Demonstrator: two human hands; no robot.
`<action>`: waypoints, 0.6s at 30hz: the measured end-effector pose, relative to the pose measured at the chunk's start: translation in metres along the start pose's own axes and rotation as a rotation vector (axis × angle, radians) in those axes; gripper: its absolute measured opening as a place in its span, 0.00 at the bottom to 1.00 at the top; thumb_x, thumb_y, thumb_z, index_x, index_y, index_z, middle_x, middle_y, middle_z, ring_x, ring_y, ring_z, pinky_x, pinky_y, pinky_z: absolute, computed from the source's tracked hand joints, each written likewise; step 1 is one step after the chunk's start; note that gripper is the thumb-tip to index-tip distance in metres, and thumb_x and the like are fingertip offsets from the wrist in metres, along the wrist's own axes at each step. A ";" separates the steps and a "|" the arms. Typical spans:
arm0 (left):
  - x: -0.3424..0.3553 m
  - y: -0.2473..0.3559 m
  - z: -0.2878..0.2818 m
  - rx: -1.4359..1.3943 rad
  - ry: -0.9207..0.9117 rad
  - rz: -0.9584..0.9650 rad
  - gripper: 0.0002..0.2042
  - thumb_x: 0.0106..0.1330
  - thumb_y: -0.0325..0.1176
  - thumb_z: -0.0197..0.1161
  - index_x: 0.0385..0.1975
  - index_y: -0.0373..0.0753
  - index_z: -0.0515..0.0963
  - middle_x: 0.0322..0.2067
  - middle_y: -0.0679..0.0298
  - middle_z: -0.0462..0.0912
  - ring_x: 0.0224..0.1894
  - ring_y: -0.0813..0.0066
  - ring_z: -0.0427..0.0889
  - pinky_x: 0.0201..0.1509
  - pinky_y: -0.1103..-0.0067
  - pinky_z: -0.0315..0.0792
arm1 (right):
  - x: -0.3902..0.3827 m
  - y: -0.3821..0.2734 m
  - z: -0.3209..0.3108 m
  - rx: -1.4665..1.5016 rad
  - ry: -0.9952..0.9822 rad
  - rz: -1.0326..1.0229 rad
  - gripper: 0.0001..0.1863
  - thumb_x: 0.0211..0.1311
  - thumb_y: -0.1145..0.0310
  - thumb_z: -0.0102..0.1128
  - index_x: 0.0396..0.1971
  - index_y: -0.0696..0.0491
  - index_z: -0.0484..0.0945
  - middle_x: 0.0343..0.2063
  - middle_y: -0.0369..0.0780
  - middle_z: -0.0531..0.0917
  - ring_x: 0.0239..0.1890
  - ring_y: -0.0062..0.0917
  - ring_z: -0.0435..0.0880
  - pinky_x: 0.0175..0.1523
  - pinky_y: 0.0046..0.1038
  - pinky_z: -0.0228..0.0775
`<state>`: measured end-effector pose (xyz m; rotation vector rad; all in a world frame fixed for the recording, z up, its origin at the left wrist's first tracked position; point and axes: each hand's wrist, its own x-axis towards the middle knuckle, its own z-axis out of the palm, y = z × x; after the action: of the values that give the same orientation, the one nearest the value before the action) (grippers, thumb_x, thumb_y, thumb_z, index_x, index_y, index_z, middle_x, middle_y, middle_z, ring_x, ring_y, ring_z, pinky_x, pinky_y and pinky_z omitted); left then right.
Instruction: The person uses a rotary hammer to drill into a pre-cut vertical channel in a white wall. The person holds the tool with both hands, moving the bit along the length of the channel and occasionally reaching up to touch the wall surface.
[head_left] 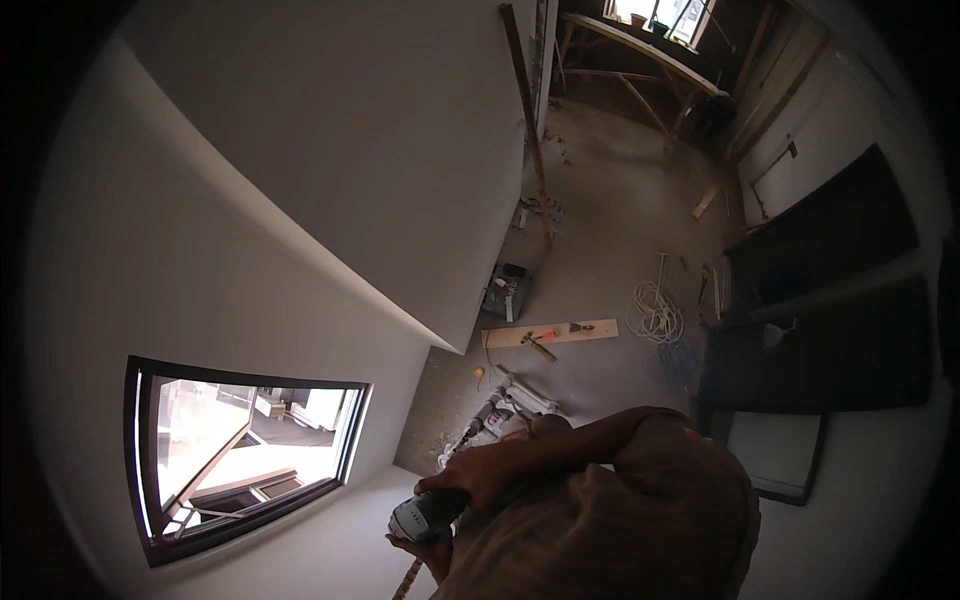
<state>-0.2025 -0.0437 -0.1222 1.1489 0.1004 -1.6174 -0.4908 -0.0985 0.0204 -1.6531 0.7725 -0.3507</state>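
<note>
Both hands are occupied with a grey-and-black power tool (428,515), which is held close to the torso, low and near the window (135,450). Its dark body is grasped by the right hand (482,470) from above; its underside is met by the left hand (430,555), but whether those fingers are fully closed cannot be told. A ridged rod (407,579) is seen below; whether it is joined to the tool is hidden.

For good control, the weight is probably best shared between both palms, with the elbows kept near the body and the wrists straight. Fingers should be kept clear of any moving part. Firm footing is also advised, since a board (600,329), a hammer (540,347) and a coiled cable (655,315) are spread on the floor.
</note>
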 end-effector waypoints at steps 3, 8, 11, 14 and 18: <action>0.006 0.004 0.015 0.146 -0.107 0.083 0.34 0.61 0.67 0.43 0.55 0.45 0.66 0.52 0.58 0.72 0.54 0.60 0.71 0.57 0.62 0.68 | -0.007 0.006 -0.003 0.029 0.014 -0.024 0.48 0.37 0.64 0.66 0.64 0.47 0.55 0.42 0.52 0.77 0.46 0.48 0.76 0.52 0.42 0.66; 0.000 -0.004 0.032 0.414 -0.087 0.328 0.34 0.60 0.67 0.42 0.53 0.45 0.67 0.50 0.59 0.73 0.54 0.62 0.72 0.55 0.63 0.70 | -0.015 0.029 -0.001 0.365 -0.049 -0.214 0.49 0.41 0.65 0.68 0.67 0.45 0.51 0.53 0.50 0.72 0.56 0.40 0.72 0.59 0.37 0.61; -0.001 -0.010 0.031 0.327 -0.024 0.332 0.34 0.60 0.69 0.40 0.53 0.46 0.67 0.52 0.60 0.72 0.55 0.61 0.71 0.56 0.61 0.70 | -0.017 0.037 -0.007 0.438 -0.091 -0.110 0.50 0.42 0.67 0.68 0.67 0.46 0.50 0.57 0.47 0.69 0.59 0.35 0.68 0.62 0.35 0.57; -0.013 -0.011 0.026 -0.079 0.001 0.052 0.34 0.60 0.69 0.38 0.53 0.46 0.67 0.53 0.59 0.71 0.56 0.60 0.70 0.57 0.59 0.68 | -0.002 0.054 -0.004 0.413 -0.172 -0.156 0.49 0.41 0.67 0.68 0.66 0.47 0.51 0.56 0.47 0.70 0.58 0.36 0.69 0.62 0.35 0.57; -0.013 -0.027 -0.002 0.094 0.057 0.111 0.38 0.60 0.70 0.34 0.53 0.43 0.68 0.53 0.57 0.71 0.56 0.59 0.70 0.60 0.62 0.65 | 0.008 0.043 -0.017 0.301 -0.288 -0.132 0.49 0.41 0.68 0.67 0.66 0.49 0.51 0.54 0.48 0.71 0.58 0.34 0.70 0.61 0.33 0.59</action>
<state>-0.2232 -0.0225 -0.1268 1.2512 -0.0028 -1.5051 -0.5074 -0.1191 -0.0177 -1.4314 0.3754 -0.2966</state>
